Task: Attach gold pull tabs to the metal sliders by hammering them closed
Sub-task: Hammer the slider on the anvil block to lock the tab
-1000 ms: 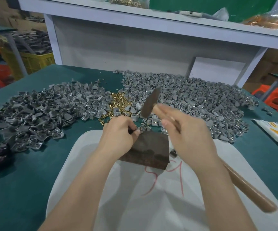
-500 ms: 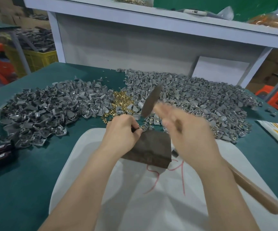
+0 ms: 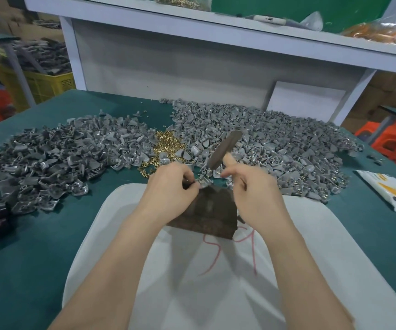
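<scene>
Pinching slider [image 3: 201,185] on block [image 3: 213,211]: left grip [image 3: 171,185]; right grip [image 3: 251,195] clasping raised hammer [image 3: 224,150].

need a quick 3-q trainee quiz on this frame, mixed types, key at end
1. True or false: the hammer rests on the dark block.
2. The gold pull tabs on the table lie: A between the two grey slider piles, B on the white board, C beside the black boxes.
3. Fill in: the small metal piece at the block's far edge is pinched by the ___ hand.
Key: 1 false, the right hand holds it raised; 2 A; 3 left hand.
</scene>
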{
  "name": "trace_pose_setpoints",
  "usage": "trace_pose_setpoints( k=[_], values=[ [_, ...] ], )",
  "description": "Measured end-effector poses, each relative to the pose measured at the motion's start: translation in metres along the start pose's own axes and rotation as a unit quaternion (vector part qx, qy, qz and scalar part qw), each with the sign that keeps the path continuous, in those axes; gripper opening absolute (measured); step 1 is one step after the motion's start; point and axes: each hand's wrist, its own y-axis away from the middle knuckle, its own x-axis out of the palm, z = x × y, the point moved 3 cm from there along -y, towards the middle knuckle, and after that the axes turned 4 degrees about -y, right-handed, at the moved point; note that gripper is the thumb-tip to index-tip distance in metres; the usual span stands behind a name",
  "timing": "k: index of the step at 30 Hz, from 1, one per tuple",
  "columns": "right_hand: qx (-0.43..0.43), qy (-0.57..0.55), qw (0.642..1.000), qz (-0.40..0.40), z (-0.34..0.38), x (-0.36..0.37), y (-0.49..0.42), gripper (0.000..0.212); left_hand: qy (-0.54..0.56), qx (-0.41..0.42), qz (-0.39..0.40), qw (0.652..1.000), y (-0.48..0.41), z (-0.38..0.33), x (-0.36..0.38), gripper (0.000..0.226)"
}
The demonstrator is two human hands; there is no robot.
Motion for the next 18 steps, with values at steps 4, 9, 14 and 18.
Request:
trace_pose_setpoints(
  k=[4, 9, 14, 18],
  values=[
    [-0.012, 0.014, 1.000, -0.009, 0.007, 0.009, 0.002, 0.016, 0.013, 0.019, 0.010, 1.000, 0.002, -0.005, 0.000, 0.020],
    [-0.028, 0.067, 0.997, 0.020, 0.013, 0.024, 0.003, 0.019, -0.017, 0.043, 0.027, 0.999, 0.004, -0.008, 0.003, 0.013],
    [-0.022, 0.101, 0.995, 0.002, 0.013, 0.026, 0.002, 0.026, -0.049, 0.058, 0.028, 0.997, 0.003, -0.010, 0.004, 0.013],
    [-0.013, 0.082, 0.997, 0.006, 0.012, 0.025, -0.001, 0.021, -0.058, 0.077, 0.026, 0.995, 0.003, -0.012, 0.005, 0.014]
  ],
)
